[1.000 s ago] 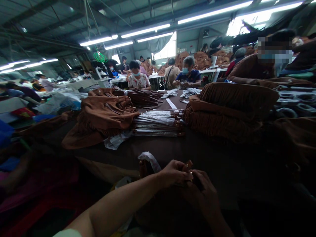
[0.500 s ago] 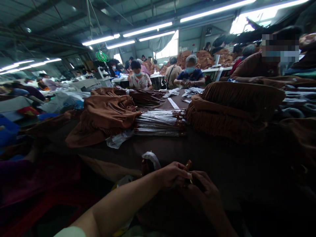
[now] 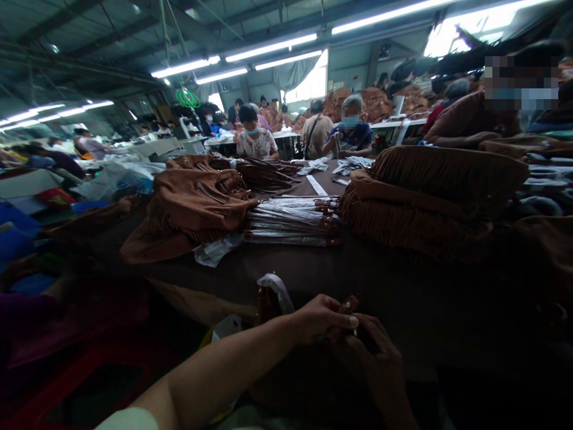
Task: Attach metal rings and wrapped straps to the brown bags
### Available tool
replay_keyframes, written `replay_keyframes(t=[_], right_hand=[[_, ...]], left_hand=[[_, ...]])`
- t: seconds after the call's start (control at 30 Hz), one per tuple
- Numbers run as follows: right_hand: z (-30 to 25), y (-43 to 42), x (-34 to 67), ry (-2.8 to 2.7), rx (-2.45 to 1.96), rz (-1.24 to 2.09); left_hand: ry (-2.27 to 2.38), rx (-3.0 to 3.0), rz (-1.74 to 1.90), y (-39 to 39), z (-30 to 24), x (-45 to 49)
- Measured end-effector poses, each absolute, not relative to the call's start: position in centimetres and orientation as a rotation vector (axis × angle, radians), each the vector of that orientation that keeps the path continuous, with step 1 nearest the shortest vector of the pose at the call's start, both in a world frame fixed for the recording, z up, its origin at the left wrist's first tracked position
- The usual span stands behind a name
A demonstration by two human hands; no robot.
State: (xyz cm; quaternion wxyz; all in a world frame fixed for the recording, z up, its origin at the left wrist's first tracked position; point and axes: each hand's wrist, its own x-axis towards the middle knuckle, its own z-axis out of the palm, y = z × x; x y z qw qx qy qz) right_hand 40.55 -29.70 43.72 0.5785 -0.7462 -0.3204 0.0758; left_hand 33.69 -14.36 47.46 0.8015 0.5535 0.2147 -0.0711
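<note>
My left hand and my right hand meet low in the view, both pinching a small brown leather strap with a metal stud near its end. My left fingers lie over the strap, and my right fingers close on it from below. Much of the strap is hidden by my fingers, and the dark lap area under my hands is hard to make out. Just left of my left hand stands a brown bag part with a white plastic wrapping at its top.
A dark work table holds fringed tan suede bags, stacked fringed bags and plastic-wrapped strap bundles. A co-worker sits at the right, and several other people work at tables beyond.
The whole scene has drifted slightly right and up as my head turned. My left hand has shifted slightly right along the strap, and the strap's end shows more clearly above my fingers.
</note>
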Motion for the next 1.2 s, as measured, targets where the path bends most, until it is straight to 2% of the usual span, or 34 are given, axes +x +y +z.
replay_keyframes(t=[0.47, 0.73, 1.03, 1.2], right_hand=[[44.9, -29.7, 42.2, -1.159, -1.679, 0.079], [44.9, -29.7, 42.0, -1.129, -1.636, 0.062], [45.1, -29.5, 41.6, -1.076, -1.655, 0.191], [44.4, -29.3, 41.1, -0.763, -1.818, 0.221]], left_hand=[[0.439, 1.029, -0.117, -14.2, 46.4, 32.0], [0.42, 1.005, -0.1, -14.7, 47.5, 32.1], [0.428, 0.952, -0.077, -15.1, 48.5, 32.6], [0.411, 0.901, -0.129, -14.9, 48.1, 32.7]])
